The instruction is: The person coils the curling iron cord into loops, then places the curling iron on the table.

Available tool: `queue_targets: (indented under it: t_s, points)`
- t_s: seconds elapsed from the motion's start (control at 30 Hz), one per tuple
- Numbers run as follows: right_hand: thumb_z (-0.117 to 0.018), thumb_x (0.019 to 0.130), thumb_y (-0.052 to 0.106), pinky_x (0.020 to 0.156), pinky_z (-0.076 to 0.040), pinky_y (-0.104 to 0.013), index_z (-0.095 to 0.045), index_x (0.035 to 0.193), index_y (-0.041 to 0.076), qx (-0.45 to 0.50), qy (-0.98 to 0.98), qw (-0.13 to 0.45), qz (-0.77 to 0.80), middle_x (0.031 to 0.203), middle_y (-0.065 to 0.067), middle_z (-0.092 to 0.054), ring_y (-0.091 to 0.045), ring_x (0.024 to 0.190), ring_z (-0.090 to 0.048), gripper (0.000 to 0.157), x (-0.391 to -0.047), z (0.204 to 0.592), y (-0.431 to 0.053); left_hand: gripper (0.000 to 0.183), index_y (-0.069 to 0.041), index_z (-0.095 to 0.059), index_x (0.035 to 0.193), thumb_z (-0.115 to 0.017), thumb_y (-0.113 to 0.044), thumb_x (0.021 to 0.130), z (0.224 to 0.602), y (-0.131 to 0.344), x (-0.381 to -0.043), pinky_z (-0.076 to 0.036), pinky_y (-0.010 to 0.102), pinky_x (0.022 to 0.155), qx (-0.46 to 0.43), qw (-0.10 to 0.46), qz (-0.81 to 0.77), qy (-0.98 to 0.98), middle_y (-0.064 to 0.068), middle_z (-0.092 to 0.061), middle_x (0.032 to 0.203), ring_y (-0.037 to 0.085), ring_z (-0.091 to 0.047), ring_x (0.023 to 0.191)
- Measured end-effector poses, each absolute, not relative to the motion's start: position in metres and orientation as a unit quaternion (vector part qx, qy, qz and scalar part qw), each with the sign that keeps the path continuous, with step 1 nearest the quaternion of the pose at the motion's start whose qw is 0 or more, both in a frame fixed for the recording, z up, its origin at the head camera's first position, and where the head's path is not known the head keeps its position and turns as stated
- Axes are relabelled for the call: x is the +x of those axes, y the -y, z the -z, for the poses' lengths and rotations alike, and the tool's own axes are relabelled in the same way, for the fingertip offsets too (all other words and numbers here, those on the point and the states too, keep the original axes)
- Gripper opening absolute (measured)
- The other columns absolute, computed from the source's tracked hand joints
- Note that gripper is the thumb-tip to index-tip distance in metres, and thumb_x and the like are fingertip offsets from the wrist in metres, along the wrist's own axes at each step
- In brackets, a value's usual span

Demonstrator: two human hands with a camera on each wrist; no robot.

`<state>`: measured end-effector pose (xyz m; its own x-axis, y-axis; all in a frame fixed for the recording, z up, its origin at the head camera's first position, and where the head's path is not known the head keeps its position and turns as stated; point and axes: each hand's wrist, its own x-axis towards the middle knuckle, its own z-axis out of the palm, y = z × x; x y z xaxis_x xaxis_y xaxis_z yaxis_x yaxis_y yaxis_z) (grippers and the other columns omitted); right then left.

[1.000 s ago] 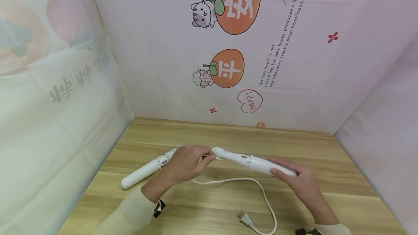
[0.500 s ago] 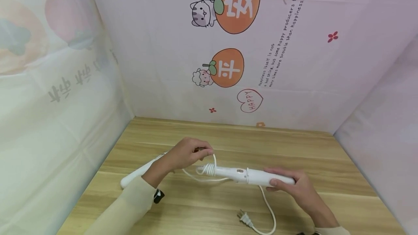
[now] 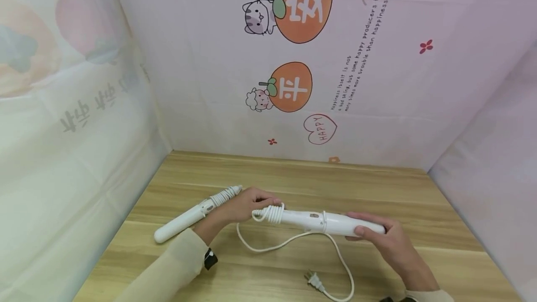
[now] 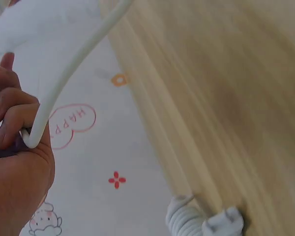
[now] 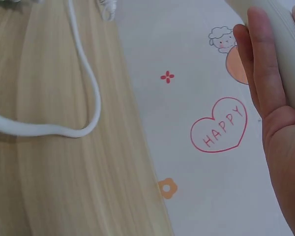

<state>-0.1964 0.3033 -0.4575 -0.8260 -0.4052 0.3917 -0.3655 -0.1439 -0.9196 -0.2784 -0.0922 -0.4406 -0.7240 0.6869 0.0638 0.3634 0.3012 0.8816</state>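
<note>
My right hand [image 3: 392,246] grips the smooth far end of a white hair iron [image 3: 304,219], held roughly level over the table. Several turns of its white cord are wound around the tail end at the left. Beside that coil, the curled fingers of my left hand [image 3: 247,205] hold the cord [image 4: 64,73], which crosses the left wrist view. The loose cord [image 3: 268,249] loops over the table to a two-pin plug [image 3: 315,281]. In the right wrist view, fingers [image 5: 266,64] lie along the white barrel [image 5: 289,59].
A second white hair iron [image 3: 180,223], its cord wound [image 3: 224,196] around its tail, lies at the left, partly behind my left forearm. Printed cloth [image 3: 218,106] walls the back and both sides of the wooden table [image 3: 377,185].
My left hand has gone up over the tail end with the cord and down behind it. The held hair iron has come lower and more level; the loose cord's slack has shifted.
</note>
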Motion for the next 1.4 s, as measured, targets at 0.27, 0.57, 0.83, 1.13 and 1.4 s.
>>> queue_targets:
  t_s: [0.27, 0.57, 0.83, 1.13, 1.4]
  points:
    - [-0.051, 0.101, -0.025, 0.091, -0.066, -0.042, -0.071, 0.137, -0.007, -0.287, -0.618, -0.038, 0.731, 0.138, -0.008, -0.077, -0.018, 0.123, -0.074, 0.045, -0.201, 0.450, -0.295, 0.037, 0.007, -0.070, 0.115, -0.050, -0.024, 0.117, 0.447, 0.087, -0.263, -0.032, 0.022, 0.048, 0.262, 0.223, -0.624, -0.701, 0.001, -0.053, 0.070, 0.008, -0.036, 0.052]
    - [-0.061, 0.094, -0.028, 0.086, -0.065, -0.043, -0.063, 0.130, -0.024, -0.255, -0.656, -0.125, 0.699, 0.133, -0.010, -0.079, -0.020, 0.124, -0.075, 0.036, -0.203, 0.443, -0.289, 0.042, -0.011, -0.075, 0.092, -0.051, -0.033, 0.118, 0.424, 0.072, -0.245, -0.036, 0.021, 0.054, 0.302, 0.098, -0.482, -0.817, -0.005, -0.059, 0.069, 0.004, -0.038, 0.055]
    - [-0.066, 0.092, -0.028, 0.086, -0.065, -0.041, -0.062, 0.127, -0.028, -0.216, -0.689, -0.154, 0.675, 0.131, -0.009, -0.079, -0.016, 0.122, -0.074, 0.036, -0.203, 0.442, -0.286, 0.045, -0.020, -0.057, 0.073, -0.052, -0.026, 0.117, 0.410, 0.072, -0.233, -0.039, 0.023, 0.060, 0.321, 0.032, -0.386, -0.864, -0.013, -0.053, 0.064, 0.002, -0.038, 0.054]
    - [-0.069, 0.092, -0.026, 0.086, -0.064, -0.041, -0.062, 0.124, -0.029, -0.209, -0.689, -0.162, 0.674, 0.129, -0.002, -0.080, -0.015, 0.121, -0.075, 0.033, -0.209, 0.449, -0.278, 0.043, -0.018, -0.056, 0.074, -0.051, -0.024, 0.117, 0.405, 0.071, -0.227, -0.043, 0.024, 0.059, 0.318, 0.058, -0.355, -0.877, -0.012, -0.057, 0.066, 0.002, -0.046, 0.055]
    - [-0.070, 0.092, -0.023, 0.085, -0.064, -0.036, -0.065, 0.125, -0.026, -0.211, -0.705, -0.162, 0.657, 0.130, 0.003, -0.079, -0.012, 0.120, -0.075, 0.033, -0.210, 0.452, -0.284, 0.024, -0.016, -0.073, 0.093, -0.061, -0.025, 0.112, 0.387, 0.084, -0.230, -0.036, 0.023, 0.056, 0.286, 0.010, -0.361, -0.887, -0.012, -0.052, 0.066, 0.002, -0.042, 0.056]
